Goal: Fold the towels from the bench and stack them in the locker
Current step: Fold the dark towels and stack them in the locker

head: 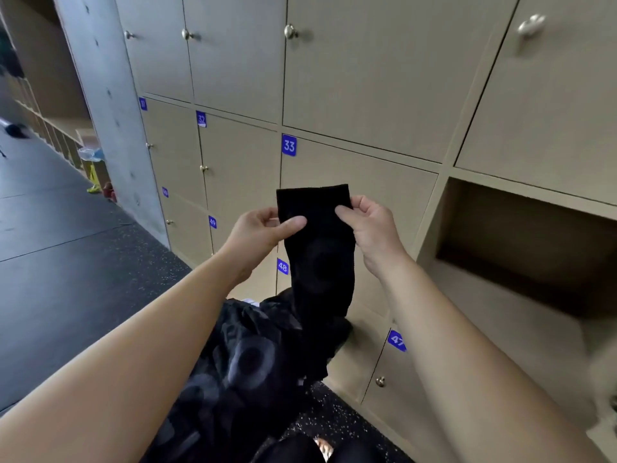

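Now we hold a black towel (317, 262) up in front of the closed locker doors (360, 182). Our left hand (263, 228) pinches its left edge near the top and our right hand (370, 225) pinches the right edge. It's a narrow strip with faint grey rings, and its lower end hangs onto a dark pile of cloth (247, 355). An open locker (521, 248) sits to the right, apart from it.

Held towel (317, 248): black, a long narrow strip hanging upright before the closed door numbered 33; its top edge is straight and its lower end reaches the pile.
Hold: left hand (263, 228) and right hand (370, 225) pinch its side edges near the top.
Pile (247, 355): dark cloth with grey rings, crumpled below.
Locker (521, 248): open tan compartment, to the right.
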The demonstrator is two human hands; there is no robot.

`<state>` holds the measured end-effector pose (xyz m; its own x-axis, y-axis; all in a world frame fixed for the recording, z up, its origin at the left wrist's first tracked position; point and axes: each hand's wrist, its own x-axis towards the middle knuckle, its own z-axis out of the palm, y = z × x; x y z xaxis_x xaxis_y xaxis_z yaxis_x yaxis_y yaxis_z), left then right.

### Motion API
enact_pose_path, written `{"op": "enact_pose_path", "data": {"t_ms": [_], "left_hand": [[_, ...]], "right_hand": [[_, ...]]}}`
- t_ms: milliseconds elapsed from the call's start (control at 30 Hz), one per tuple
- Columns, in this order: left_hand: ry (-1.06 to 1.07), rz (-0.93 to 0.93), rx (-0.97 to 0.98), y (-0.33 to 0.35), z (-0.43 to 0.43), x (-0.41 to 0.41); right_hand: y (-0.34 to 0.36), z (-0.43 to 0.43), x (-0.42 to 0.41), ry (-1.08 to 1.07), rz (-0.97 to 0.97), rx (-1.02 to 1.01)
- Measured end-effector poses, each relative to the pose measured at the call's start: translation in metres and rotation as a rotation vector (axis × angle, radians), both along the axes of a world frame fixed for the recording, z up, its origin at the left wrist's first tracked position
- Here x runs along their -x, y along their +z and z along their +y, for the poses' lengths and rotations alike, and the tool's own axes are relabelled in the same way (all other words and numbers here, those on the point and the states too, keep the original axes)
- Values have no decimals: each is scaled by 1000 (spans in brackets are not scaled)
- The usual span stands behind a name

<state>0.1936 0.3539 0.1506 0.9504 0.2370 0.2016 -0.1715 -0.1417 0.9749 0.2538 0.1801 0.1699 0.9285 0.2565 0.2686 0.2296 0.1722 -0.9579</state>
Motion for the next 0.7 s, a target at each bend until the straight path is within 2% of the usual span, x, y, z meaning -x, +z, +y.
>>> {"op": "enact_pose_path", "data": {"t_ms": [67, 200, 267, 367, 433, 533, 700], "left_hand": [[-50, 58, -40, -2, -10, 1], [-161, 17, 169, 4, -40, 1], [-204, -9, 222, 11, -55, 1], [-258, -7, 257, 18, -75, -2], [-284, 8, 255, 18, -89, -5], [-308, 27, 212, 17, -105, -10], [-483, 179, 132, 12, -128, -11]], "right_hand": [[9, -12, 5, -9, 3, -48], [18, -47, 11, -15, 12, -103], [14, -72, 18, 73, 37, -27], [-5, -99, 33, 180, 203, 160], [-13, -108, 41, 129, 240, 145], [-9, -123, 48, -21, 170, 69], [-1, -153, 53, -254, 81, 119]]}}
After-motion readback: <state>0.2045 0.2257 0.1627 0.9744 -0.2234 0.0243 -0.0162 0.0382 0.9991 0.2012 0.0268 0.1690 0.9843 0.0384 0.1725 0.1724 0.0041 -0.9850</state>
